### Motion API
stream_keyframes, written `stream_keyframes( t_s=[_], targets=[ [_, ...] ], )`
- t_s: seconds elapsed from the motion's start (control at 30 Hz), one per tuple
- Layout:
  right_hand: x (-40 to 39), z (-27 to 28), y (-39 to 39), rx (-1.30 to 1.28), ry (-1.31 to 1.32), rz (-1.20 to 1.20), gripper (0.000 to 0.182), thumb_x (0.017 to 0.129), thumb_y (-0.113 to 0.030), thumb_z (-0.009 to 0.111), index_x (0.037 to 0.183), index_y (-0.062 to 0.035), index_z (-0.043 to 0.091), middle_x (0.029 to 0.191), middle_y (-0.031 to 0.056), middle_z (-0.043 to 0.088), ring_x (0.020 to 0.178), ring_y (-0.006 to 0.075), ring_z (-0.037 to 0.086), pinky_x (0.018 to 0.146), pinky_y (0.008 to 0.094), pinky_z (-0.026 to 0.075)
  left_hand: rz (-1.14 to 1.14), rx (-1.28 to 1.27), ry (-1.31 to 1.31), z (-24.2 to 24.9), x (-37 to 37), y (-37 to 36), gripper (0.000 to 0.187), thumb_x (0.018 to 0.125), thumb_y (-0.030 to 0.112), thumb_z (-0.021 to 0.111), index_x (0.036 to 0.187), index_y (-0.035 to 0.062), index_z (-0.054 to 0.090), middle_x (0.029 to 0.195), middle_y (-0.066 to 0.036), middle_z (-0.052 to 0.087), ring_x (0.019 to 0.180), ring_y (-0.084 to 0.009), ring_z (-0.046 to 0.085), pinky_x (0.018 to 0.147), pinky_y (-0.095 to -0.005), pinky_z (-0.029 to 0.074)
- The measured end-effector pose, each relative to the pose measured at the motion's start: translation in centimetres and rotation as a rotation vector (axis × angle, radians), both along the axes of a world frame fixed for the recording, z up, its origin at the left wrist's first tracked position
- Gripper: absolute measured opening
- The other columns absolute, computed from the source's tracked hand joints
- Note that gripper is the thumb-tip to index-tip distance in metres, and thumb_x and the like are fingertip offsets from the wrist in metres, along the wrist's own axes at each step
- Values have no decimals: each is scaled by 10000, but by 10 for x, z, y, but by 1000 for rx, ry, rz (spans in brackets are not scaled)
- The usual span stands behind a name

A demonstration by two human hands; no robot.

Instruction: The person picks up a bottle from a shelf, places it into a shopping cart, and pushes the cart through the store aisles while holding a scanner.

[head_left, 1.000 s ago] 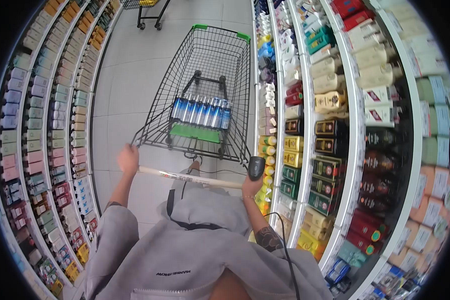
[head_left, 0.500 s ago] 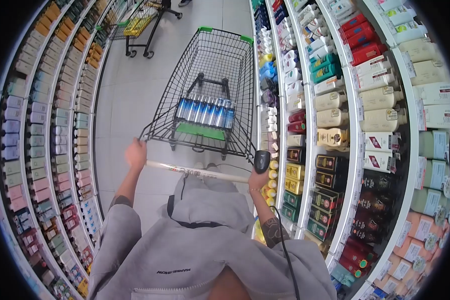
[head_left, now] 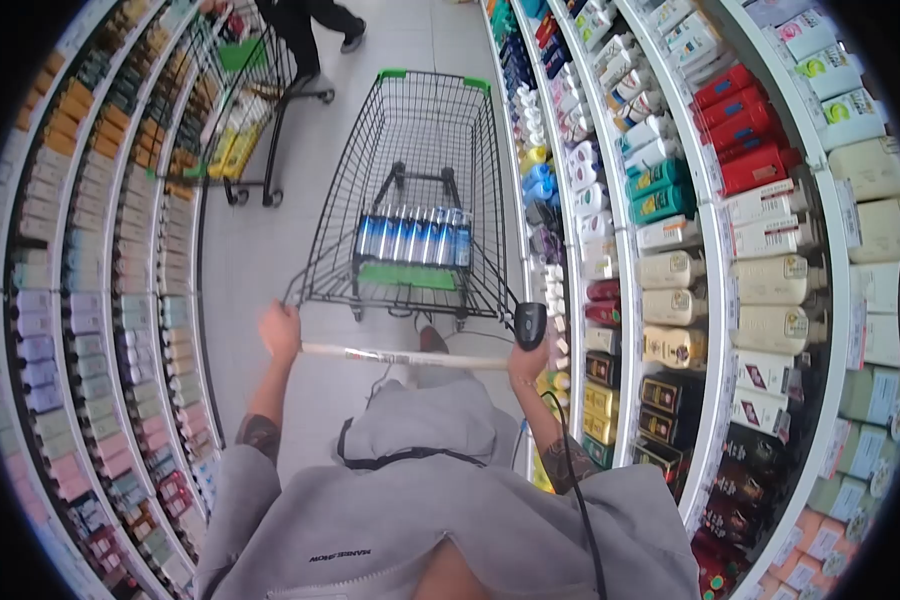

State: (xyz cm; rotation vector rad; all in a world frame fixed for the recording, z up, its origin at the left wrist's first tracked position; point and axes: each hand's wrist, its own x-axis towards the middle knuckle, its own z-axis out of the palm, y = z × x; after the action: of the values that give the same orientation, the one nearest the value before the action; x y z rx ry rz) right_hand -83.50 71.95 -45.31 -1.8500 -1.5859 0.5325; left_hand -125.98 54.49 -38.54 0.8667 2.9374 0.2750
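Note:
A wire shopping cart with green corner caps stands in front of me, its pale handle bar crossing before my waist. My left hand is closed round the bar's left end. At the right end, my right hand is closed round a black barcode scanner, whose head sticks up above the fist, and rests against the bar. A black cable runs from near that wrist down past my sleeve. Several blue-and-silver cans or bottles stand in a row in the cart, above a green panel.
Shelves of boxed and bottled goods line the left side. Bottles, tubes and boxes fill the right shelves, close to the cart. Ahead on the left, another cart holds yellow goods, and a person in dark trousers walks beside it.
The other cart has come nearer on the left, and the person's legs now show beside it. Shelf goods have shifted down the view. Both my hands keep their grip.

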Motion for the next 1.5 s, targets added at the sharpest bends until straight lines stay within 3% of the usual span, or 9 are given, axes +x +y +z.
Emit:
stream_keyframes(
  t_s=[0.2, 0.3, 0.37, 0.93, 0.97, 1.03, 1.3, 1.37, 1.5],
  targets=[
    [-46, 6, 69, -77, 38, 14, 305, 682, -113, 670, 951, -9, 572, 888, 182, 601, 872, 394, 568, 762, 452, 443, 113, -12, -90, 10, -33, 67, 240, 833, 255, 512, 834, 20, 559, 721, -196, 621, 713, -377, 612, 635, -480, 462],
    [-74, 13, 103, 11, 22, -26, 204, 694, -113, 667, 845, -10, 575, 802, 195, 608, 801, 407, 581, 705, 458, 445, 117, -47, -70, -1, -61, 94, 246, 833, 262, 507, 839, 22, 558, 730, -186, 626, 722, -374, 613, 639, -473, 463],
    [-87, 16, 126, -102, 40, 25, 313, 681, -109, 665, 962, -9, 569, 931, 174, 596, 896, 387, 565, 776, 447, 447, 143, -64, -92, -3, -77, 115, 253, 837, 269, 495, 838, 24, 558, 729, -184, 627, 726, -374, 611, 641, -469, 464],
    [-213, 33, 322, -70, -27, 89, 374, 688, -104, 635, 1039, 6, 571, 938, 190, 604, 893, 396, 571, 775, 448, 458, 96, -105, 3, 1, -188, 284, 282, 842, 265, 466, 916, 10, 564, 754, -220, 636, 739, -405, 621, 673, -499, 478],
    [-219, 32, 336, -62, -33, 89, 374, 688, -104, 635, 1039, 6, 571, 938, 190, 604, 893, 396, 571, 775, 448, 458, 97, -97, -3, 2, -194, 297, 282, 842, 265, 466, 916, 10, 564, 754, -220, 636, 739, -405, 621, 673, -499, 478],
    [-234, 31, 365, 57, 54, 97, 247, 697, -117, 676, 893, -12, 569, 845, 204, 598, 837, 419, 562, 721, 454, 438, 107, -111, -71, 4, -206, 318, 282, 850, 262, 457, 923, 6, 552, 758, -221, 636, 738, -410, 619, 677, -504, 472],
    [-289, 32, 471, 100, -73, 127, 274, 690, -101, 667, 934, -13, 578, 855, 198, 594, 828, 407, 560, 736, 441, 444, 168, -66, -111, 14, -246, 408, 239, 858, 249, 443, 869, 21, 514, 716, -227, 621, 704, -429, 604, 652, -515, 467],
    [-303, 34, 497, 38, -144, 194, 296, 678, -102, 630, 954, -5, 582, 974, 170, 593, 901, 375, 551, 800, 447, 428, 182, -80, -121, 6, -256, 427, 235, 859, 244, 440, 868, 18, 504, 727, -232, 616, 692, -432, 602, 634, -519, 467],
    [-336, 47, 548, 88, -174, 236, 237, 683, -79, 604, 908, -10, 577, 930, 157, 582, 887, 368, 544, 792, 444, 420, 203, -80, -148, 23, -276, 476, 214, 862, 232, 457, 884, 20, 482, 742, -217, 618, 697, -421, 608, 639, -519, 463]
  ],
)
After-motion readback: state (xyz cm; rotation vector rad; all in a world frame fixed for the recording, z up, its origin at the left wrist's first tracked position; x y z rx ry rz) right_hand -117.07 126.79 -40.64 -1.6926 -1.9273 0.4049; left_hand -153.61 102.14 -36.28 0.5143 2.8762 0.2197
